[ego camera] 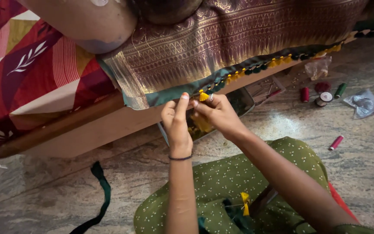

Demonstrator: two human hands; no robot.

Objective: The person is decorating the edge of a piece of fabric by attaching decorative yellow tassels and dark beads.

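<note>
A maroon and gold woven cloth point(221, 39) hangs over the edge of a wooden bed frame point(78, 125). Its green border carries a row of yellow and green tassels point(260, 67). My left hand point(176, 119) pinches the green border with finger and thumb, just left of a yellow tassel point(203, 96). My right hand point(216, 113) closes on that tassel from the right. Both hands work close together at the cloth's edge. On my lap lies yellow thread point(244, 203) on green cloth.
A metal tray point(245, 102) sits on the stone floor under the hands. Several thread spools point(323, 97) and a clear plastic bag point(362, 104) lie at the right. A red spool point(336, 142) lies apart. A dark green strip point(102, 195) trails on the floor at left.
</note>
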